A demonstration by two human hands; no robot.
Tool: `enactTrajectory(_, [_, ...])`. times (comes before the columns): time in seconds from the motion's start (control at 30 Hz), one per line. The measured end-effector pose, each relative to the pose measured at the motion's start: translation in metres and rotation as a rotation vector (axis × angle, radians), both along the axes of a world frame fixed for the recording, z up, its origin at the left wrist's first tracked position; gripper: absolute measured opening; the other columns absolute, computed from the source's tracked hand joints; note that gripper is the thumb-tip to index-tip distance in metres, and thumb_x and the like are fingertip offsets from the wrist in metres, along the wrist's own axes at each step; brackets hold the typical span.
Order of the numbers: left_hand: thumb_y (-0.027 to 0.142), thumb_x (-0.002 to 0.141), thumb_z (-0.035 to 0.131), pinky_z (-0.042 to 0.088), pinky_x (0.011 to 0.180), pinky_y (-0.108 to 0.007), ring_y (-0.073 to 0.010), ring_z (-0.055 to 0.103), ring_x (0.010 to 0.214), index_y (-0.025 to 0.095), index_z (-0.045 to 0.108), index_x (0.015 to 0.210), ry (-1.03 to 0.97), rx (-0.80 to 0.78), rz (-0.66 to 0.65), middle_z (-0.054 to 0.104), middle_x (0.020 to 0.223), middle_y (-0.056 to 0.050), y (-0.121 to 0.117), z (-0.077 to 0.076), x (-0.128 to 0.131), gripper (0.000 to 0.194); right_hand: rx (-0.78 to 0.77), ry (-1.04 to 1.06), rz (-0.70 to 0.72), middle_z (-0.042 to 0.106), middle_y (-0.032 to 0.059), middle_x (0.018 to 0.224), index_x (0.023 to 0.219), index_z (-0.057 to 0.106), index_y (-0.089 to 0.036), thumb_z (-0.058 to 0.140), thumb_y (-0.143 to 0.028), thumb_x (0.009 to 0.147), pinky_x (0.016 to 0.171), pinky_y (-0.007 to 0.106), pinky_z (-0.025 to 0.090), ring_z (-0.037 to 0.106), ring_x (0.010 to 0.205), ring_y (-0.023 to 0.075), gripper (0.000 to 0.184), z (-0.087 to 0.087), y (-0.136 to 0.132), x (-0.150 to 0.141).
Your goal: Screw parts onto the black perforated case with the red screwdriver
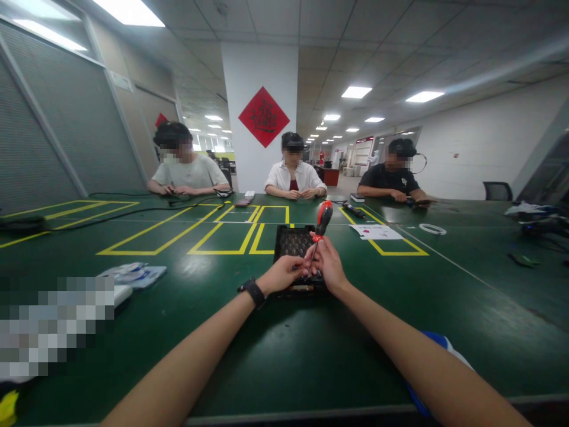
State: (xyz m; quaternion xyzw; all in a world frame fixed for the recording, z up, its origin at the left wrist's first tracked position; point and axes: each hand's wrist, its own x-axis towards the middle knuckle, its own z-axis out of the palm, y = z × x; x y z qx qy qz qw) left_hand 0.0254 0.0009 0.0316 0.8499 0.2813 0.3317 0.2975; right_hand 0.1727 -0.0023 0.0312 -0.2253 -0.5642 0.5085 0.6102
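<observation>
My right hand [329,265] grips a screwdriver [324,218] with a red and black handle. The handle points up and its thin shaft slants down between my hands. Close beside the shaft, my left hand [284,274] has thumb and fingers pinched together; whatever is between them is too small to make out. Both hands are above a black plastic box [288,240] with a patterned inside. My fingers cover part of its interior and its right side.
Yellow tape outlines mark the green table [213,332]. A plastic packet [137,276] lies left; a paper sheet [377,232] and a white coil [432,229] lie right. A blue and white item [438,341] is partly under my right forearm. Three people sit across the table.
</observation>
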Motion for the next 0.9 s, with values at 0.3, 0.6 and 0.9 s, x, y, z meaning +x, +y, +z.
enactTrajectory(0.3, [0.039,0.072,0.061,0.041,0.063,-0.021,-0.0109,0.051,0.064,0.012,0.060,0.077,0.011,0.006,0.187,0.060,0.071,-0.001,0.007,-0.012,0.001,0.027,0.052,0.011,-0.038,0.055,-0.0029,0.067,0.114,0.041,-0.024,0.041,-0.044,0.085,0.037,0.016,0.038,0.052,0.048,0.0079,0.035,0.001,-0.003,-0.001])
enactTrajectory(0.6, [0.029,0.080,0.052,0.042,0.073,-0.023,-0.0135,0.057,0.075,0.011,0.064,0.084,-0.023,0.016,0.054,0.066,0.081,-0.004,0.001,-0.004,0.000,0.022,0.037,0.005,-0.036,0.058,-0.0013,0.069,0.118,0.038,-0.024,0.037,-0.047,0.086,0.036,0.016,0.037,0.053,0.048,0.0088,0.040,0.001,-0.004,-0.001])
enactTrajectory(0.9, [0.038,0.072,0.060,0.038,0.059,-0.021,-0.0104,0.050,0.060,0.010,0.063,0.076,0.013,0.039,0.191,0.059,0.066,0.000,0.002,-0.008,0.000,0.028,0.072,-0.003,-0.019,0.058,-0.0016,0.070,0.114,0.038,-0.024,0.040,-0.043,0.085,0.037,0.016,0.039,0.056,0.053,0.0096,0.035,0.005,-0.007,-0.003])
